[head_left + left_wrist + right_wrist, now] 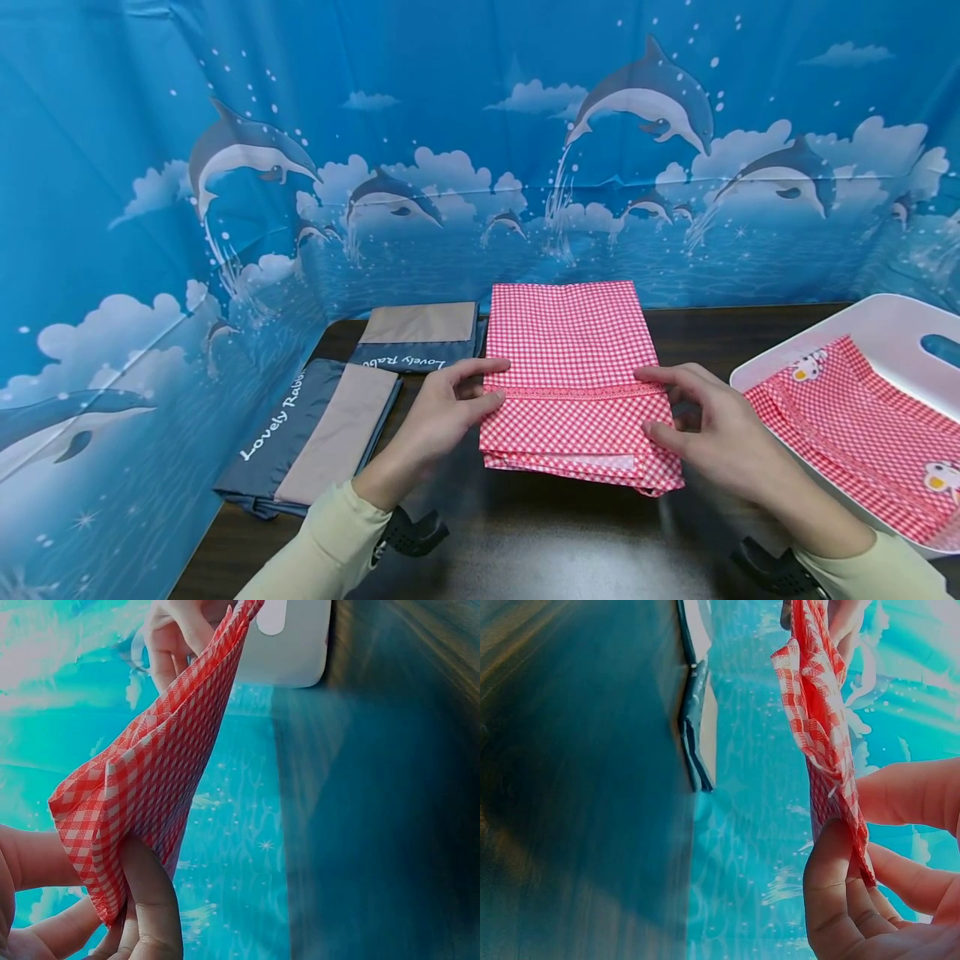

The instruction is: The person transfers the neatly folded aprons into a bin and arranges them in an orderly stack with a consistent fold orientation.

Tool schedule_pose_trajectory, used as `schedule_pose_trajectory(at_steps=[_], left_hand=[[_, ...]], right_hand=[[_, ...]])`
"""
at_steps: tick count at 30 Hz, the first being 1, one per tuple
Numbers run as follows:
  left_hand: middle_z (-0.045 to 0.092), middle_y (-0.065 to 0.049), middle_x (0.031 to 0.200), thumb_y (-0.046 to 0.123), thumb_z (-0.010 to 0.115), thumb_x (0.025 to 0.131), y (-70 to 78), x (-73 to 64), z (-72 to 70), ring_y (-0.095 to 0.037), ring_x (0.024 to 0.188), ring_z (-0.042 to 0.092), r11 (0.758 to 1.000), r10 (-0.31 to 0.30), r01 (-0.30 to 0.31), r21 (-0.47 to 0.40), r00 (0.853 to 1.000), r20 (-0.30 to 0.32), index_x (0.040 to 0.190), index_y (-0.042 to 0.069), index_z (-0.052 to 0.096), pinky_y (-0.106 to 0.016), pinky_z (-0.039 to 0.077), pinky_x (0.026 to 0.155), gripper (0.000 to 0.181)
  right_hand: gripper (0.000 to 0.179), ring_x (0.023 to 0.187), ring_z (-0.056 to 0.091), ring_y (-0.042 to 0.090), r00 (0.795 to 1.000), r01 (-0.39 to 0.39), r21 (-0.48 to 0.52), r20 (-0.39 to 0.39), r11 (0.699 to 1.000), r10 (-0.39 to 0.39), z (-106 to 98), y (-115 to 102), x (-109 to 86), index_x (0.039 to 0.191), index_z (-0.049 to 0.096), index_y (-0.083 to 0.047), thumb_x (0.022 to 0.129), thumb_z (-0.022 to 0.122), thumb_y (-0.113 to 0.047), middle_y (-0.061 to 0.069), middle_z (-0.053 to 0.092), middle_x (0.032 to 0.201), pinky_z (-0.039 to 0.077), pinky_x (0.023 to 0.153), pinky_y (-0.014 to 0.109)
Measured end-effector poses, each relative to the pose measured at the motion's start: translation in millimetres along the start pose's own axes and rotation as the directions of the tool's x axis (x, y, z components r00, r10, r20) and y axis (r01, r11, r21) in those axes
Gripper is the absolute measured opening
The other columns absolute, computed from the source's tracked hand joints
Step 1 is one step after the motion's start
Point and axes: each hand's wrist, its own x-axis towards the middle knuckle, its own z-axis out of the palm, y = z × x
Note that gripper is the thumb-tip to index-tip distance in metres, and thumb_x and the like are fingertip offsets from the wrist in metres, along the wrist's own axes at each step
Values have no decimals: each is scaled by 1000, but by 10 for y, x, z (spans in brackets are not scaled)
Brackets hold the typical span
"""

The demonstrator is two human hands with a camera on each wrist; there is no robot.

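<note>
Pale sleeves (318, 542) sit nearest. Your left hand (444, 407) and right hand (712, 427) each pinch one side of the folded red-checked cloth (570, 350), held above the dark table (517, 550). Its near edge shows loose, uneven layers; slacken either pinch and the folds could slip open. Grey-and-beige bundle (337, 425) lies left, white bin (888, 312) right: swing wide, you might nudge either. Dolphin curtain (465, 75) behind.

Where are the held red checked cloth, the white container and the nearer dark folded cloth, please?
Held red checked cloth (574, 365): head view, just above the trim band.
White container (888, 332): head view, inner far wall.
Nearer dark folded cloth (333, 432): head view, beige panel.
</note>
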Motion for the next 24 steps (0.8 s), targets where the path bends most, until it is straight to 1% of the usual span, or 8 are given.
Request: schedule_pose_trajectory(at_steps=[4, 12, 15, 19, 22, 24], left_hand=[[65, -16, 127, 8, 67, 105, 0, 4, 8, -20, 92, 65, 1000, 5, -5, 6, 1000, 4, 143, 11, 68, -28, 55, 75, 39], [65, -16, 127, 8, 67, 105, 2, 25, 26, -20, 92, 65, 1000, 7, -7, -2, 1000, 14, 143, 11, 68, -28, 55, 75, 39], [65, -16, 125, 8, 67, 105, 2, 46, 35, -20, 90, 64, 1000, 10, -10, 2, 1000, 18, 143, 12, 68, -28, 55, 75, 39], [65, -16, 121, 8, 68, 104, -7, 81, 43, -20, 89, 63, 1000, 18, -18, 8, 1000, 22, 143, 11, 69, -28, 54, 73, 38], [65, -15, 122, 8, 68, 104, -6, 103, 53, -20, 90, 63, 1000, 14, -14, 6, 1000, 27, 142, 11, 69, -27, 53, 73, 38], [65, -15, 125, 8, 68, 104, -2, 121, 65, -20, 91, 64, 1000, 7, -7, 5, 1000, 30, 143, 12, 69, -27, 54, 73, 38]], right_hand=[[59, 103, 66, 20, 1000, -1, -12, -6, 1000, 1, -9, -3, -5, 144, 67, -11, 88, 89, -13, 9, 68, 123, 59, 76, 20], [59, 100, 64, 11, 1000, 9, -21, -20, 1000, -9, -33, 16, -22, 144, 68, -12, 88, 89, -13, 8, 68, 125, 59, 78, 20], [59, 100, 64, 12, 1000, 7, -25, -25, 1000, -8, -45, 25, -31, 144, 68, -12, 88, 89, -13, 9, 68, 127, 59, 78, 19], [60, 102, 65, 17, 1000, -1, -27, -22, 1000, 1, -56, 34, -47, 144, 67, -10, 88, 89, -14, 11, 67, 128, 59, 77, 19], [60, 101, 64, 16, 1000, -3, -33, -26, 999, 2, -60, 45, -66, 144, 67, -11, 88, 89, -13, 11, 66, 127, 58, 77, 20], [60, 99, 63, 12, 999, 1, -36, -35, 999, -2, -65, 54, -78, 144, 67, -11, 88, 89, -12, 10, 66, 126, 58, 77, 20]])
